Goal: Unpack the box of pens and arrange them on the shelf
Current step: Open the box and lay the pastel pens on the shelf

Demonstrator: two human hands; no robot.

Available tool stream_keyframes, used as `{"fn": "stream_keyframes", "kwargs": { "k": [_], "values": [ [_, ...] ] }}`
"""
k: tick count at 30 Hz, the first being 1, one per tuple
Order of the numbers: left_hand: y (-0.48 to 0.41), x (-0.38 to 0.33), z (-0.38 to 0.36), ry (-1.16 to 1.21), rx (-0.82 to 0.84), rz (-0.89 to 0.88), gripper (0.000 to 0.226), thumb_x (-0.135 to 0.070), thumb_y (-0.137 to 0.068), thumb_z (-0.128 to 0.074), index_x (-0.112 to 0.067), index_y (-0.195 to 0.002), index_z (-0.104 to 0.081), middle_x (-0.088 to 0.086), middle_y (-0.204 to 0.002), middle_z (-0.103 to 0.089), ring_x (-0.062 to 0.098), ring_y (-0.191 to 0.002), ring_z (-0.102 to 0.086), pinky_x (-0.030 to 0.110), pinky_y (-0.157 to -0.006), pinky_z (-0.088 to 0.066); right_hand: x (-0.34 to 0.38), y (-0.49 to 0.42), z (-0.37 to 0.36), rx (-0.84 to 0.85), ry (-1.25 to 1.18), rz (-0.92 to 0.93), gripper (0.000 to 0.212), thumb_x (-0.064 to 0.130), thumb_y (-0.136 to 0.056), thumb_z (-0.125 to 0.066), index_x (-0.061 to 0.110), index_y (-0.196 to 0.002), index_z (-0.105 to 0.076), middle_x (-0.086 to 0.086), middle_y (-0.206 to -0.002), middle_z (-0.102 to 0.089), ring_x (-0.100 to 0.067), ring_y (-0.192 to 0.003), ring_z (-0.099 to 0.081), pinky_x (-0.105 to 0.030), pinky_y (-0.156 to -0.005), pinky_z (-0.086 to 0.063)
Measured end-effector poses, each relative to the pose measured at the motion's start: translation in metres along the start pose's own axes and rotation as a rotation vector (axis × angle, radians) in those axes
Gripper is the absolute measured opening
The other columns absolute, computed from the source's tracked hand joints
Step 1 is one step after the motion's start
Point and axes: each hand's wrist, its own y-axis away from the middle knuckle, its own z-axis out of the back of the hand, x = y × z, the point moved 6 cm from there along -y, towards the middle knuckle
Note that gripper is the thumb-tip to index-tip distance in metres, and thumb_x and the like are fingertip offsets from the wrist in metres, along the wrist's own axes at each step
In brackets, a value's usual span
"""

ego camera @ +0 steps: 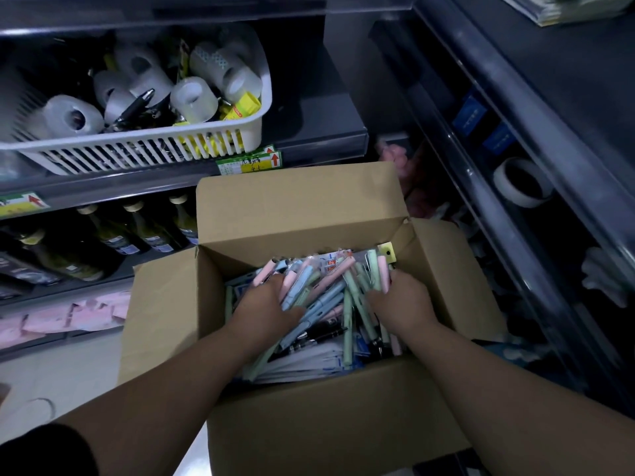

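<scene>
An open cardboard box (330, 417) stands on the floor in front of the shelves, its flaps spread out. Inside lies a loose heap of pastel pens (330, 290) in pink, blue and green, with some black pens and white packets beneath. Both hands are down in the box. My left hand (264, 307) lies on the left side of the heap, fingers curled round a few pink and blue pens. My right hand (400, 304) is at the right side, fingers dug in among green and pink pens. The fingertips of both hands are hidden by pens.
A white slatted basket (144, 149) of tape rolls sits on the dark shelf (330, 132) above the box. Bottles (144, 228) fill the shelf below it. Another shelf unit (536, 173) with a tape roll runs along the right. Pale floor shows at lower left.
</scene>
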Motion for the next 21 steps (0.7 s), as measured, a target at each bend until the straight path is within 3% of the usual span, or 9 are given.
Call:
{"fn": "stream_keyframes", "kwargs": {
  "k": [3, 6, 9, 11, 14, 21],
  "values": [
    [0.002, -0.014, 0.011, 0.056, -0.048, -0.052, 0.025, -0.039, -0.082, -0.068, -0.025, -0.087, -0.048, -0.007, -0.079, -0.054, 0.020, -0.095, -0.057, 0.018, -0.057, -0.030, 0.004, 0.002, 0.007, -0.012, -0.121, 0.007, 0.014, 0.029, -0.089, -0.055, 0.016, -0.083, -0.054, 0.002, -0.074, -0.057, -0.010, -0.063, -0.053, -0.023, -0.049, -0.034],
    [0.001, -0.028, 0.019, 0.131, -0.072, -0.021, 0.029, -0.047, -0.078, -0.069, -0.027, -0.078, -0.048, -0.005, -0.074, -0.054, 0.010, -0.064, -0.052, 0.022, -0.048, -0.031, 0.006, 0.010, 0.013, 0.014, -0.416, -0.043, 0.017, 0.029, -0.092, -0.054, 0.014, -0.095, -0.061, -0.003, -0.085, -0.068, -0.018, -0.077, -0.065, -0.030, -0.066, -0.051],
    [0.001, -0.047, 0.017, 0.157, -0.051, -0.013, 0.033, -0.053, -0.076, -0.068, -0.025, -0.083, -0.054, -0.001, -0.074, -0.061, 0.013, -0.065, -0.058, 0.029, -0.054, -0.046, 0.004, 0.025, 0.019, 0.057, -0.689, -0.073, 0.008, 0.029, -0.095, -0.054, 0.023, -0.091, -0.058, 0.000, -0.086, -0.073, -0.016, -0.081, -0.071, -0.044, -0.082, -0.057],
    [0.005, -0.068, 0.013, 0.193, -0.031, -0.032, 0.034, -0.054, -0.077, -0.068, -0.023, -0.088, -0.057, 0.000, -0.076, -0.065, 0.016, -0.067, -0.062, 0.034, -0.061, -0.052, -0.002, 0.038, 0.028, 0.055, -0.811, -0.086, 0.009, 0.031, -0.095, -0.055, 0.024, -0.095, -0.059, 0.003, -0.085, -0.074, -0.012, -0.079, -0.072, -0.042, -0.079, -0.057],
    [0.019, -0.104, 0.004, 0.277, 0.004, -0.088, 0.033, -0.048, -0.078, -0.069, -0.020, -0.091, -0.059, 0.003, -0.077, -0.064, 0.016, -0.065, -0.060, 0.031, -0.056, -0.048, -0.019, 0.061, 0.048, 0.008, -0.919, -0.111, 0.010, 0.032, -0.095, -0.056, 0.024, -0.099, -0.061, 0.006, -0.082, -0.075, -0.009, -0.078, -0.072, -0.034, -0.072, -0.055],
    [0.089, -0.166, -0.025, 0.326, 0.127, -0.242, 0.024, -0.038, -0.079, -0.070, -0.018, -0.083, -0.060, 0.000, -0.069, -0.062, 0.003, -0.053, -0.055, 0.014, -0.044, -0.040, -0.086, 0.143, 0.086, -0.091, -1.030, -0.236, 0.015, 0.024, -0.097, -0.055, 0.015, -0.105, -0.062, -0.002, -0.085, -0.073, -0.015, -0.077, -0.072, -0.038, -0.080, -0.056]
  ]
}}
